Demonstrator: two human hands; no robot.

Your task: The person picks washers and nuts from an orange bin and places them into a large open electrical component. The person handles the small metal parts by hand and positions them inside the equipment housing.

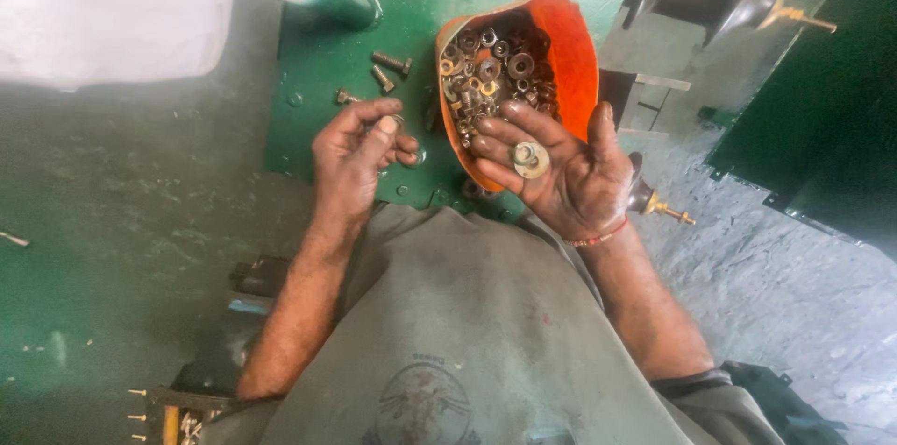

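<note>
I log one washer [531, 159] lying on my right hand [561, 174], palm wide open, near one orange bowl [577, 62] of nuts. Left hand [360, 154] pinches one small piece; two bolts [388, 70] lie far left.

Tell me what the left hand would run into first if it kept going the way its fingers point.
The left hand points up and slightly right across the green metal plate. First in that line would probably be the loose bolts lying on the plate, though the height of the hand above the plate is unclear.
</note>
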